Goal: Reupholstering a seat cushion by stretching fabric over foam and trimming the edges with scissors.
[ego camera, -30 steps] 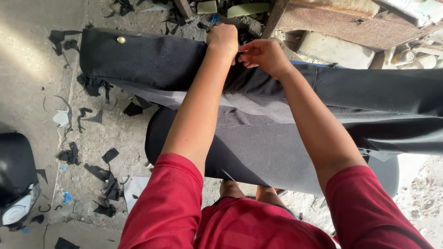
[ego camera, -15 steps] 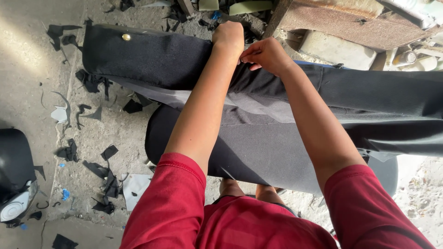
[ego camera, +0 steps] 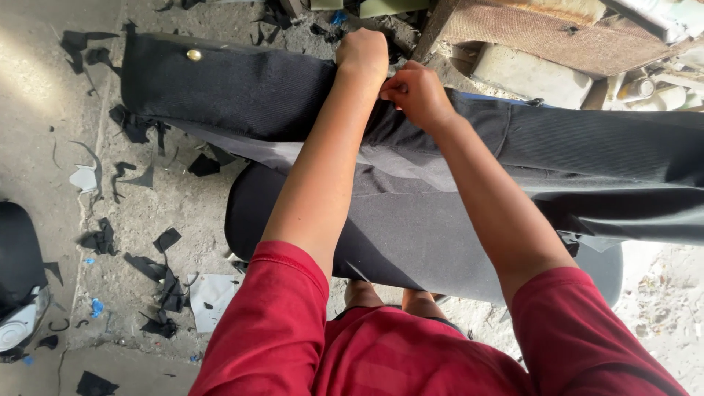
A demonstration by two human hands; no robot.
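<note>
Both hands, left hand (ego camera: 362,53) & right hand (ego camera: 415,92), fisted on black trousers (ego camera: 242,88) top edge.

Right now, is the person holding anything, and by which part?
Yes: both the left hand and right hand pinch the far top edge of the dark trousers, near the middle of the waistband.

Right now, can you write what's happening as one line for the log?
left hand: gripping black garment edge | right hand: pinching same edge | brass button: far left | fabric scraps: on floor
</note>
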